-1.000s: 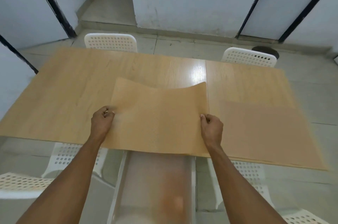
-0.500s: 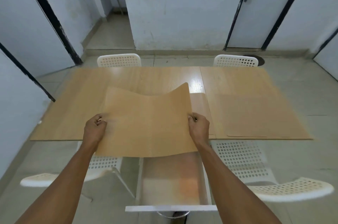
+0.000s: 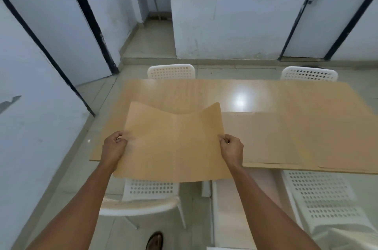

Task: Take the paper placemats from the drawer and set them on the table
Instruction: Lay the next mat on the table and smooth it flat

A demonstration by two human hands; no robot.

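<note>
Where both hands pinch it, the tan placemat [image 3: 173,143] sags.

plain dining room: table [image 3: 184,94], chairs [image 3: 171,71]

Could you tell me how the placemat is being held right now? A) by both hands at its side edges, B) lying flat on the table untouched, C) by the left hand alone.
A: the left hand and right hand each pinch a side edge of the placemat, which sags between them.
</note>
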